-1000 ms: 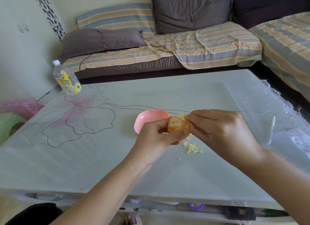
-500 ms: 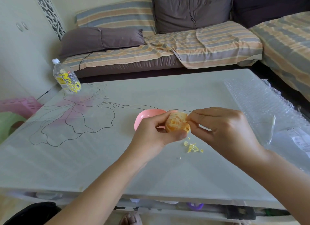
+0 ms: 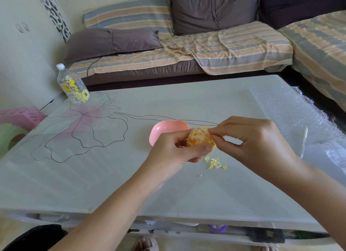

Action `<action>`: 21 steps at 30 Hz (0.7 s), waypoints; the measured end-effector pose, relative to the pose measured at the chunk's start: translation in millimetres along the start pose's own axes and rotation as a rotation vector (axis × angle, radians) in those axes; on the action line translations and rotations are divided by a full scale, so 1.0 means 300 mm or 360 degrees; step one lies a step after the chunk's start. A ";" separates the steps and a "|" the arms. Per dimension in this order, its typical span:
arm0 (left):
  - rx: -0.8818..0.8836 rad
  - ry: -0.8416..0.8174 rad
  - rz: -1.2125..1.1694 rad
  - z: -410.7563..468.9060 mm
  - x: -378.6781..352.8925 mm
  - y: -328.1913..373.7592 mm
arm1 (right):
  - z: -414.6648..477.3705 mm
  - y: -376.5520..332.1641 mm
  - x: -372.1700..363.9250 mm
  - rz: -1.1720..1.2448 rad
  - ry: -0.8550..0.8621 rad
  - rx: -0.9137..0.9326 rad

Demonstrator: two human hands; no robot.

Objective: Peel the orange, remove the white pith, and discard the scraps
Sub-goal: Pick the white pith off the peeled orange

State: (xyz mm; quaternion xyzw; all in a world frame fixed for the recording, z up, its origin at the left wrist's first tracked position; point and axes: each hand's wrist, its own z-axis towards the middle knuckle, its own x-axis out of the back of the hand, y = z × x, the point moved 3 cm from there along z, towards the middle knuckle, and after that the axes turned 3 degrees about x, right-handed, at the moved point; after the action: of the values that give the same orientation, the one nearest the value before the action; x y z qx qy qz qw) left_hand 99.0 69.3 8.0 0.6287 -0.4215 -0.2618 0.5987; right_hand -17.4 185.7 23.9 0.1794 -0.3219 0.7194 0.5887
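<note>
While the left hand (image 3: 174,153) is gripping the peeled orange (image 3: 199,138), thumb across its near side & fingers curling round the far side, the right hand (image 3: 256,140) is pinching at the fruit's upper right edge, thumb & forefinger tips pressing together on it, other fingers curling loosely below. Can't tell if a pith strand is sitting between the tips, too small. The orange is being held above the table (image 3: 112,185), approx. mid-table, just in front of a pink bowl (image 3: 164,128). Pith scraps (image 3: 215,163) are lying in a small pile on the table right below the fruit. A plastic bottle (image 3: 73,85) is standing at the far left corner; bubble wrap (image 3: 292,110) is covering the table's right side.
</note>
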 end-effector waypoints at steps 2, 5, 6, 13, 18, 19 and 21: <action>0.0004 -0.0010 0.0006 0.002 -0.005 -0.003 | 0.003 -0.008 -0.001 -0.0105 0.0010 0.0012; -0.0013 -0.0023 0.0044 0.003 -0.009 -0.004 | 0.007 -0.014 -0.005 -0.0240 0.0011 0.0013; -0.0017 -0.0029 0.0054 0.002 -0.009 -0.004 | 0.008 -0.015 -0.007 -0.0268 0.0005 0.0020; -0.0044 -0.0033 0.0142 0.001 -0.004 -0.001 | 0.012 -0.024 -0.001 -0.0219 -0.0002 -0.0073; -0.0102 0.0043 0.0171 -0.003 0.005 0.010 | 0.011 -0.029 -0.001 -0.0042 0.0047 -0.0300; -0.0114 0.0060 0.0159 -0.003 0.006 0.012 | 0.010 -0.030 -0.001 0.0002 0.0056 -0.0343; -0.0140 0.0083 0.0121 -0.005 0.007 0.017 | 0.013 -0.032 -0.001 0.0081 0.0078 -0.0419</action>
State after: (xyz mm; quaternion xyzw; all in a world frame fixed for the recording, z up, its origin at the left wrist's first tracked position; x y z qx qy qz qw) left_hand 100.3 68.8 13.7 0.5919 -0.4174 -0.2407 0.6461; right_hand -8.4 184.0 29.0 0.0748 -0.4035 0.6897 0.5965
